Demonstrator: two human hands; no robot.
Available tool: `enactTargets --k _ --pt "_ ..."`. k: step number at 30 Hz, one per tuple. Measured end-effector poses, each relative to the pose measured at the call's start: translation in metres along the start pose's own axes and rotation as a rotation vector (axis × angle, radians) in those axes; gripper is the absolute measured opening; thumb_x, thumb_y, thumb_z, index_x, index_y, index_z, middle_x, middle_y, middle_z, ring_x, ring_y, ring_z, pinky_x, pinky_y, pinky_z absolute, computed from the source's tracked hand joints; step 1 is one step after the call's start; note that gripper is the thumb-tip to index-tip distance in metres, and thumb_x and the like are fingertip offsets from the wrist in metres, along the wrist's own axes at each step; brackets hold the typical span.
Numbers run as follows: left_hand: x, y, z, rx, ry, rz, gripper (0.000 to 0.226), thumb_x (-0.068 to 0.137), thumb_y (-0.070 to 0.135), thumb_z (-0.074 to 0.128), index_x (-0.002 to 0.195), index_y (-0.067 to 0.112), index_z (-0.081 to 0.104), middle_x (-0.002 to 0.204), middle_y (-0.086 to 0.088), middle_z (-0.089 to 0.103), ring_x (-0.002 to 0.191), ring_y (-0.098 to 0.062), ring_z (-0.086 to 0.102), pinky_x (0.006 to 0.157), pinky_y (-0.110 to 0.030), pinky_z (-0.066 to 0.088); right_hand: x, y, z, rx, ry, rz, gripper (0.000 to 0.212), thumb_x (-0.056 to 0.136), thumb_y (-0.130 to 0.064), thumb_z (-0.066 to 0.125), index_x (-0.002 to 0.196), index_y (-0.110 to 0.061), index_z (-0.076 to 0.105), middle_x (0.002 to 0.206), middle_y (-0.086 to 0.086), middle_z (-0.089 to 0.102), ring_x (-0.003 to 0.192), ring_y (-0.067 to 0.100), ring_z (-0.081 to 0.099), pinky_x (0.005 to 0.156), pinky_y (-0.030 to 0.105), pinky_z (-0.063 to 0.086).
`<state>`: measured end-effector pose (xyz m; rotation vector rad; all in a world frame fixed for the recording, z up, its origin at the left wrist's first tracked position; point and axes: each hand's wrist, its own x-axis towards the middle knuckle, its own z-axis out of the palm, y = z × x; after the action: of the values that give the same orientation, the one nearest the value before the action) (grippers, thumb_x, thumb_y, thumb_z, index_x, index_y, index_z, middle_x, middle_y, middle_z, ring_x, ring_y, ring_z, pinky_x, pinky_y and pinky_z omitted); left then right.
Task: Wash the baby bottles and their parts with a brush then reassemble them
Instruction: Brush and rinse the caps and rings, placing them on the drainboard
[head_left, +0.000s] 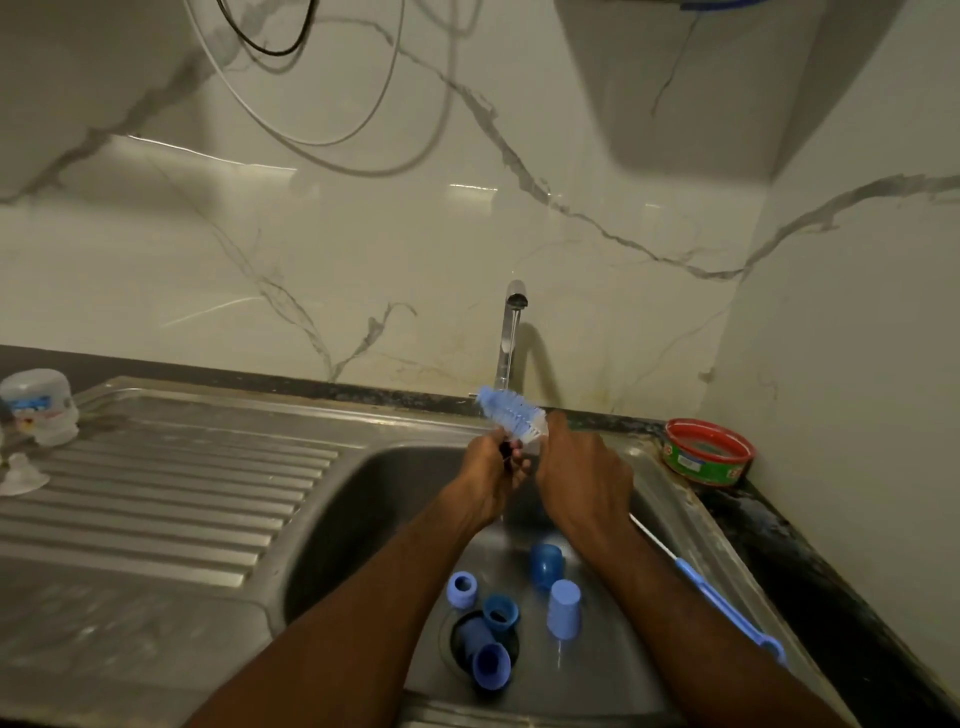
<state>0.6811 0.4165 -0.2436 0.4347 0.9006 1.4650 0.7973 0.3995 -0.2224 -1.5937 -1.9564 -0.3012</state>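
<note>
A: Why is the brush (511, 413) up under the tap (511, 332)?

B: Water's running. Both hands hold it in the stream, over the sink (363, 493), so runoff falls into the basin. My read: rinsing or wetting the bristles.

A: Grip?

B: Left hand (491, 480) is curled around the dark handle end, low. Right hand (576, 467) has its fingers closed at the base of the bristle head. I can't tell if it's squeezing the bristles or only steadying. The head points up and left, toward the tap base.

A: Arm pose?

B: Both forearms reach forward from the bottom edge and converge at the brush. Right wrist sits slightly higher, back of the hand toward the camera.

A: Where are the bottle parts?

B: On the basin floor, near the drain (483, 644). Blue caps and collars: one collar (462, 590), one ring (501, 613), a dark blue cap (545, 564), a pale cap (563, 616) upside down, and a bigger piece (488, 660) lying on the drain. Probably parked there to stay in the wet zone, within reach.

A: Anything else?

B: A thin blue-handled brush (722, 603) leans along the right sink edge. A clear bottle piece (39, 405) and a teat (21, 475) sit on the drainboard at far left, so likely the clean side. A red and green tub (709, 452) sits on the counter at right, likely soap.
</note>
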Motion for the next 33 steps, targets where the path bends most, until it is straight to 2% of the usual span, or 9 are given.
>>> enactTargets --k 5,7,11,14,17,20,24,28,33 --pt "0.001 0.001 0.001 -0.014 0.048 0.028 0.030 0.104 0.022 0.050 0.078 0.011 0.061 0.058 0.000 0.054 0.050 -0.010 0.051 0.053 -0.023 0.052 0.007 0.013 -0.022 0.018 0.079 0.058 0.029 0.099 -0.035 0.056 0.124 -0.023 0.048 0.100 0.006 0.069 0.081 0.023 0.067 0.061 0.033 0.048" --pt "0.002 0.002 -0.004 -0.032 0.057 0.034 0.026 0.103 0.020 0.050 0.084 0.008 0.063 0.062 -0.002 0.057 0.053 -0.011 0.053 0.054 -0.023 0.052 -0.002 0.009 -0.022 0.017 0.039 -0.015 0.028 0.098 -0.038 0.057 0.121 -0.024 0.050 0.097 0.003 0.068 0.072 0.018 0.060 0.055 0.029 0.042" --pt "-0.001 -0.001 -0.003 0.047 -0.005 0.022 0.025 0.104 0.018 0.044 0.103 0.004 0.065 0.067 -0.005 0.064 0.058 -0.011 0.055 0.058 -0.023 0.051 -0.011 -0.003 -0.012 0.020 -0.027 -0.112 0.034 0.094 -0.042 0.062 0.122 -0.026 0.051 0.102 0.001 0.068 0.080 0.017 0.062 0.061 0.030 0.043" --pt "-0.005 -0.003 -0.001 0.091 -0.041 0.020 0.025 0.103 0.020 0.046 0.089 0.010 0.064 0.063 -0.001 0.057 0.055 -0.010 0.054 0.058 -0.024 0.052 0.002 0.001 -0.015 -0.005 -0.053 -0.018 0.031 0.096 -0.037 0.061 0.122 -0.024 0.052 0.103 0.003 0.068 0.085 0.020 0.065 0.065 0.033 0.047" --pt "-0.005 0.000 0.001 0.112 0.010 0.054 0.027 0.103 0.021 0.048 0.081 0.013 0.060 0.059 0.001 0.054 0.054 -0.010 0.052 0.060 -0.025 0.049 0.009 0.012 -0.021 -0.063 0.010 0.043 0.030 0.097 -0.033 0.061 0.123 -0.024 0.050 0.100 0.004 0.068 0.077 0.018 0.062 0.059 0.033 0.043" --pt "-0.001 0.002 -0.007 0.150 0.086 0.095 0.028 0.103 0.019 0.048 0.078 0.013 0.059 0.055 0.002 0.053 0.055 -0.010 0.051 0.062 -0.026 0.047 0.004 0.017 -0.025 0.010 0.079 -0.025 0.027 0.098 -0.036 0.059 0.121 -0.025 0.051 0.095 0.002 0.069 0.071 0.017 0.060 0.057 0.030 0.039" --pt "-0.001 -0.001 -0.010 0.177 0.068 0.091 0.027 0.106 0.022 0.044 0.093 0.011 0.064 0.063 0.000 0.058 0.061 -0.011 0.052 0.062 -0.025 0.048 -0.010 0.008 -0.013 0.026 -0.073 -0.151 0.033 0.095 -0.035 0.062 0.124 -0.026 0.052 0.104 0.002 0.068 0.083 0.017 0.064 0.065 0.030 0.044" --pt "-0.004 -0.005 -0.007 0.286 0.037 0.091 0.020 0.102 0.019 0.047 0.090 0.013 0.061 0.074 -0.003 0.055 0.071 -0.016 0.054 0.068 -0.029 0.050 0.002 0.012 -0.010 -0.016 -0.124 -0.071 0.036 0.095 -0.036 0.063 0.128 -0.027 0.052 0.108 0.003 0.067 0.085 0.019 0.060 0.068 0.032 0.041" --pt "-0.002 0.003 -0.009 0.304 0.106 0.131 0.031 0.105 0.022 0.044 0.077 0.017 0.056 0.066 -0.001 0.050 0.065 -0.015 0.051 0.066 -0.029 0.048 0.009 0.026 -0.021 -0.060 -0.035 0.007 0.034 0.096 -0.038 0.061 0.124 -0.025 0.048 0.103 0.005 0.068 0.084 0.021 0.066 0.062 0.033 0.046"
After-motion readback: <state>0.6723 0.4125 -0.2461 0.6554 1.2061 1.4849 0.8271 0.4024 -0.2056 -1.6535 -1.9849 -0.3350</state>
